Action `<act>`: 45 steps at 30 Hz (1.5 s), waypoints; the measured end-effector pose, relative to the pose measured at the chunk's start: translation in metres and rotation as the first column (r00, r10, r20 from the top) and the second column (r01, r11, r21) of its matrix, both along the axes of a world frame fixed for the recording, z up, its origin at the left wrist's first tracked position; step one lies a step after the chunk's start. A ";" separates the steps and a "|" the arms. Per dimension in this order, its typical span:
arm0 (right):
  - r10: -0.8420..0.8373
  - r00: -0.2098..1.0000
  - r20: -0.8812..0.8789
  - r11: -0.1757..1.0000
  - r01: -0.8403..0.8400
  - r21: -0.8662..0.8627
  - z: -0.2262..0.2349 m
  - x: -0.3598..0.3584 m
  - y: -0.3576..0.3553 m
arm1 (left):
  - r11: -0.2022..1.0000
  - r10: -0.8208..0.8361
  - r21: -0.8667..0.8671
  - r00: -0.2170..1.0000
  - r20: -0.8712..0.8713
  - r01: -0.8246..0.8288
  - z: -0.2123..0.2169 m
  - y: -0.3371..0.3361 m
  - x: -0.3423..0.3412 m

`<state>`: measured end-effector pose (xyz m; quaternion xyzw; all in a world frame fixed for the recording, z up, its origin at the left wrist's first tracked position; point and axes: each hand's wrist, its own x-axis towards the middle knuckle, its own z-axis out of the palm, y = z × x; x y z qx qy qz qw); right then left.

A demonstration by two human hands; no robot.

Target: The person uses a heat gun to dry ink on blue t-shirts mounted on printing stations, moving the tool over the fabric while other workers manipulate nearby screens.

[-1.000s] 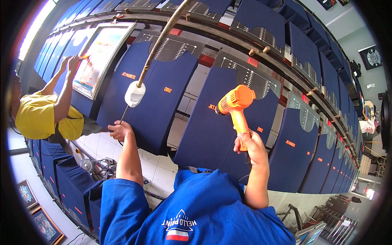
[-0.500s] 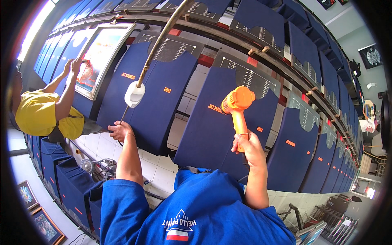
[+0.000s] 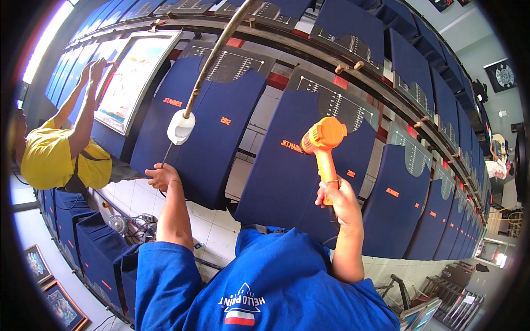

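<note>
My right hand [image 3: 342, 201] grips the handle of an orange heat gun [image 3: 326, 144], held over a dark blue printed fabric piece [image 3: 287, 165] that lies on a grey board. The heat gun's nozzle points left, toward the orange print. Closed around a thin dark cord [image 3: 166, 156] is my left hand [image 3: 163, 177], beside another printed blue fabric piece [image 3: 221, 121]. That cord runs up to a white plug socket [image 3: 181, 127] hanging at the end of a long pole [image 3: 215, 52].
At the left a person in a yellow shirt [image 3: 48, 151] works with both hands at a white-framed screen [image 3: 138, 83]. A long rail [image 3: 298, 39] crosses behind the boards. More blue fabric pieces [image 3: 391, 198] line the right. A small fan [image 3: 117, 223] sits at the lower left.
The co-worker's hands have moved up and left along the framed screen. My hands, the heat gun and the cord stay nearly where they were.
</note>
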<state>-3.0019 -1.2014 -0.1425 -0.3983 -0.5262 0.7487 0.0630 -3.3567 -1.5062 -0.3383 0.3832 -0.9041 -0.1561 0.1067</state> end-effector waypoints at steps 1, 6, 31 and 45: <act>-0.004 1.000 0.001 1.000 0.004 -0.011 0.000 0.001 0.001 | 1.000 -0.018 0.010 1.000 0.024 0.018 0.006 0.004 0.002; -0.003 1.000 0.000 1.000 0.003 0.025 0.001 0.002 -0.002 | 1.000 -0.024 -0.002 0.999 0.022 0.024 0.005 0.001 0.002; 0.006 1.000 0.029 0.999 -0.006 0.032 0.004 0.011 0.007 | 1.000 -0.010 -0.018 0.999 0.050 0.011 -0.002 -0.003 -0.002; 0.002 0.999 0.033 1.000 -0.001 -0.024 0.010 0.018 0.011 | 0.999 -0.022 -0.048 1.000 0.021 0.023 0.000 0.002 0.000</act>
